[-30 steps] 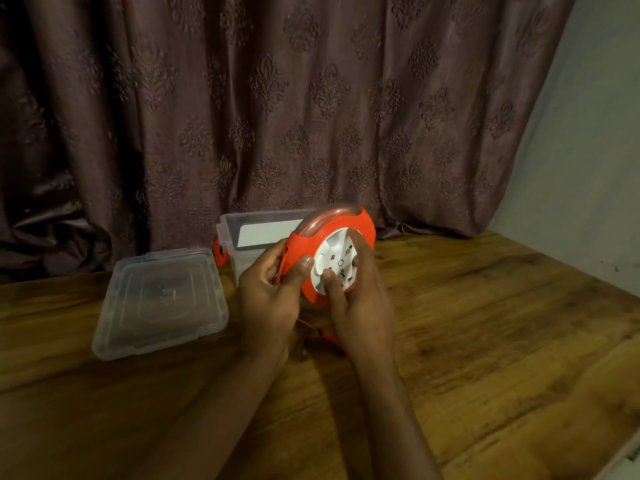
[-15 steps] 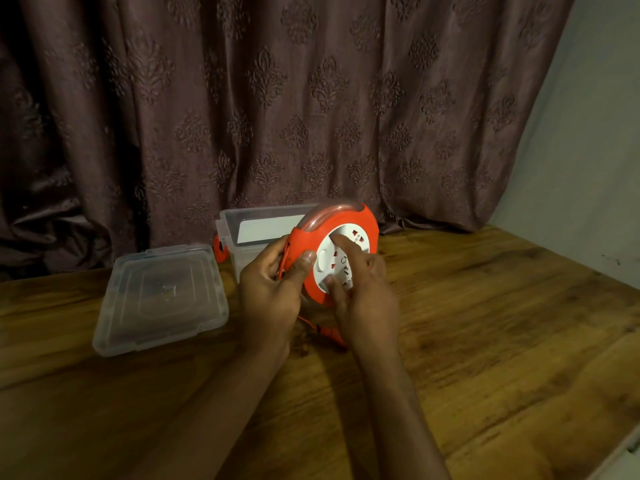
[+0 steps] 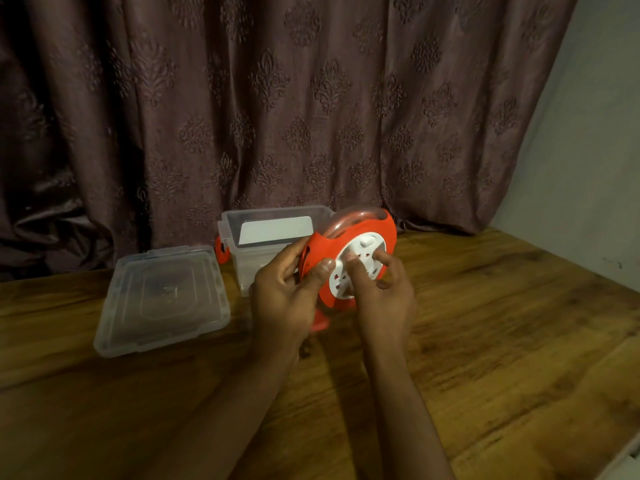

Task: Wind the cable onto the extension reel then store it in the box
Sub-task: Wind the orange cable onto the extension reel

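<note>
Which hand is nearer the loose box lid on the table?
Left. The left hand grips the reel's orange rim, just right of the lid but apart from it. The right hand works the reel's white face, farther right.

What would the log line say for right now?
left hand: holds reel | right hand: fingers on white hub | cable: blurred below reel | box: open | lid: on table

A wooden table point(image 3: 502, 341) bears a clear lid point(image 3: 162, 299) beside an open clear box point(image 3: 249, 268).
</note>
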